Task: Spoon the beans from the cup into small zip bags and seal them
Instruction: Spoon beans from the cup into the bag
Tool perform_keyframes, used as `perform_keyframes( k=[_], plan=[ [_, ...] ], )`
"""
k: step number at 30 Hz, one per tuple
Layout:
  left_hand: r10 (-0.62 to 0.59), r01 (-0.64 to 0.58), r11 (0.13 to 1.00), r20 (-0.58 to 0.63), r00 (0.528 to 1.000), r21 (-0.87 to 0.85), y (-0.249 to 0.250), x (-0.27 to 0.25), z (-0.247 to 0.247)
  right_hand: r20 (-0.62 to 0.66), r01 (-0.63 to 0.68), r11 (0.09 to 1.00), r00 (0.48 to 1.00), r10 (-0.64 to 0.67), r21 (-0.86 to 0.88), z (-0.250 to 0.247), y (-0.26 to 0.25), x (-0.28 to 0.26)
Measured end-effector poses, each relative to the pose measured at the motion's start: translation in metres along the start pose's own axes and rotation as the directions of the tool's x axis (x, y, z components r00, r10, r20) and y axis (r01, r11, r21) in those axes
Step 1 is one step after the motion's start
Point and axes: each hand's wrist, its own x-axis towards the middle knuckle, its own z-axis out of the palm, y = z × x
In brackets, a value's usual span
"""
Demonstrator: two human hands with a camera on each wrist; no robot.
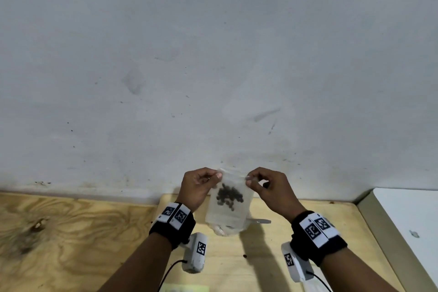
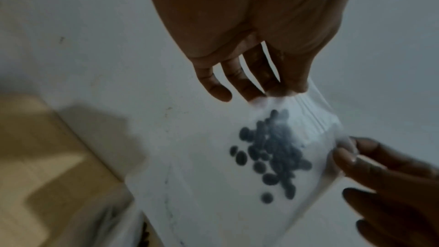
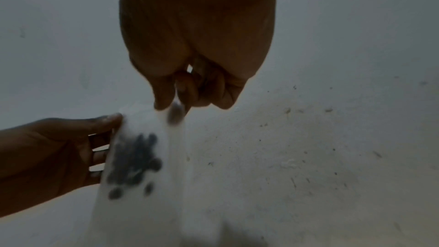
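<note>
Clear, frosted zip bag (image 1: pixel 228 206) holds dark brown-black beans (image 1: pixel 229 195); pale, swirl-grained plywood worktop (image 1: pixel 71 232); grey-white, speckled wall (image 1: pixel 213 54); black wristbands (image 1: pixel 174 230) carry black-and-white square markers.

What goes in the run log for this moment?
phase: sealing | left hand: pinches zip bag top | right hand: pinches top | beans: inside

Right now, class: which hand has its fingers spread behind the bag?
The left hand; the right hand bunches its fingers, pinching the bag at its top corner.
</note>
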Motion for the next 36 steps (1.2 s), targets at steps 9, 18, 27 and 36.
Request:
perform_keyframes(
  k=[9, 18, 27, 36],
  plan=[
    [-0.070, 0.068, 0.997, 0.074, 0.995, 0.019, 0.003, 0.003, 0.009, -0.013, -0.009, 0.992, 1.000, 0.011, 0.123, -0.001, -0.004, 0.001],
    [-0.105, 0.105, 0.994, 0.104, 0.989, 0.002, 0.008, 0.000, 0.014, 0.057, -0.168, 0.955, 0.986, 0.159, 0.246, 0.000, -0.010, 0.004],
    [-0.111, 0.112, 0.993, 0.023, 0.994, -0.043, 0.013, -0.005, 0.014, 0.073, -0.281, 0.851, 0.958, 0.278, 0.444, -0.005, -0.018, -0.003],
    [-0.190, 0.182, 0.977, -0.061, 0.980, -0.114, 0.007, -0.020, 0.016, 0.033, -0.332, 0.791, 0.929, 0.369, 0.514, -0.004, -0.021, -0.035]
  ],
)
